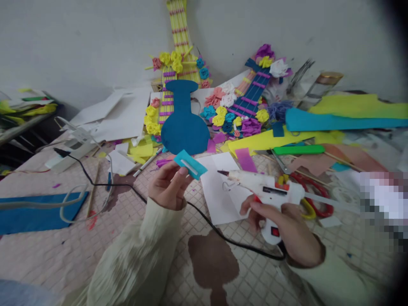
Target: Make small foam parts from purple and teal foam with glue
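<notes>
My left hand (168, 187) pinches a small turquoise paper piece (198, 169), with a short whitish stick or strip lying across it. In my right hand (287, 225) is a white glue gun (255, 182), gripped by its handle with fingers around the red trigger. Its dark nozzle points left toward the turquoise paper, a short gap apart. Behind my left hand stands a dark blue guitar-shaped cutout (185, 131). White paper sheets (219, 191) lie under and behind the glue gun's tip.
Decorated paper guitars (251, 95) with paper flowers lean at the back. A black cord (223, 236) crosses the table to a power strip (70, 146). Red-handled scissors (327, 208), a green cutter (299, 150) and crepe paper (347, 119) lie on the right; blue paper (41, 212) lies left.
</notes>
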Action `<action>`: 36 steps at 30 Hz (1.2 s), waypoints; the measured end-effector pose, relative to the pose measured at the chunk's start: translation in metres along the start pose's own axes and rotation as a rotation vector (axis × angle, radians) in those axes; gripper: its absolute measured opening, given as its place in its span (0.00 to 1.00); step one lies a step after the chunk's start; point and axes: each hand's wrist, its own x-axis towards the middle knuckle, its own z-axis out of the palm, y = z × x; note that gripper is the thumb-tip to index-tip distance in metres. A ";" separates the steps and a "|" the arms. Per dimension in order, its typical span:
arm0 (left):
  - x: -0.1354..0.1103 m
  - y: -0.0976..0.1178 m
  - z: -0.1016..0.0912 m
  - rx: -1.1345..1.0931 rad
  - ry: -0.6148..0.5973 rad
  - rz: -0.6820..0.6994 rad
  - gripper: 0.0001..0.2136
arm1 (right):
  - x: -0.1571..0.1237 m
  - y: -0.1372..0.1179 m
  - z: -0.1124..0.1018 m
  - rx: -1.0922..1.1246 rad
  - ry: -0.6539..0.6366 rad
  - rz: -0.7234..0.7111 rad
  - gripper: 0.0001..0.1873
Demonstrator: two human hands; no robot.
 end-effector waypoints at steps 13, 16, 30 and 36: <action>0.008 0.032 -0.007 -0.141 0.085 0.146 0.09 | 0.045 -0.015 0.007 -0.351 0.196 -0.116 0.15; 0.007 0.032 -0.006 -0.157 0.075 0.174 0.10 | 0.066 -0.020 0.026 -0.448 0.130 -0.119 0.13; -0.001 0.017 0.004 -0.162 -0.003 0.091 0.11 | 0.050 -0.021 -0.039 -1.297 0.430 -0.048 0.18; -0.008 0.007 0.007 -0.062 -0.053 0.022 0.11 | 0.045 0.001 -0.061 -1.392 0.411 0.072 0.14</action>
